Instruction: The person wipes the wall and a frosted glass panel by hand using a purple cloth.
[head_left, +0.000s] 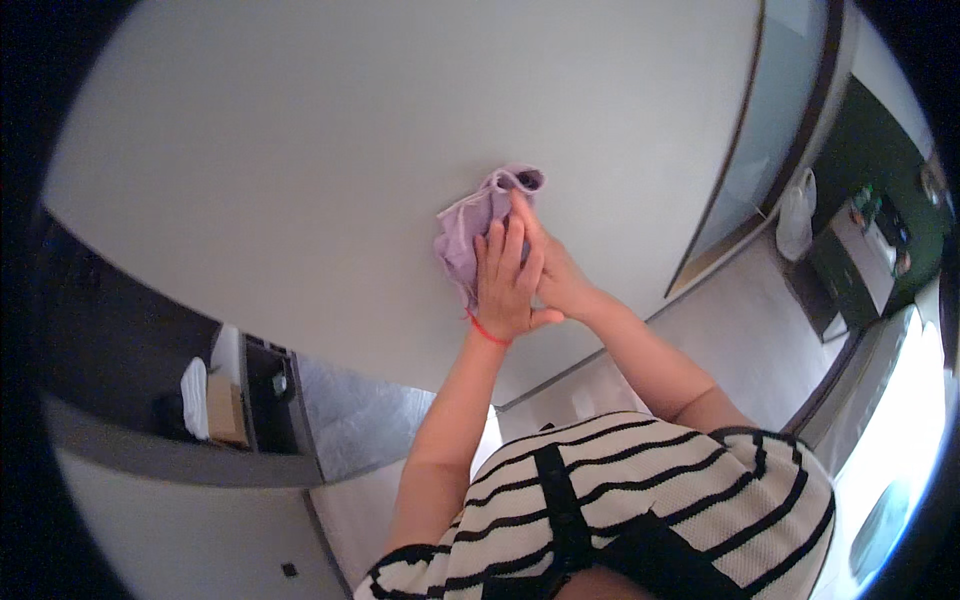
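A crumpled purple cloth (466, 227) lies against a broad pale wall surface (315, 165) in front of me. My left hand (504, 289), with a red string at the wrist, presses on the cloth, its fingers stretched upward and its thumb sticking out to the right. My right hand (559, 270) overlaps it from the right and holds the cloth too, one finger reaching up to the folded top. The left fingers partly cover the right hand, and the cloth under both palms is hidden.
To the right is a glass panel (757, 142) with a dark frame. Beyond it, a white bag (796, 217) hangs near a cabinet (855, 259) with items on top. At lower left, a dark recessed shelf (180, 409) holds a cardboard box (226, 409).
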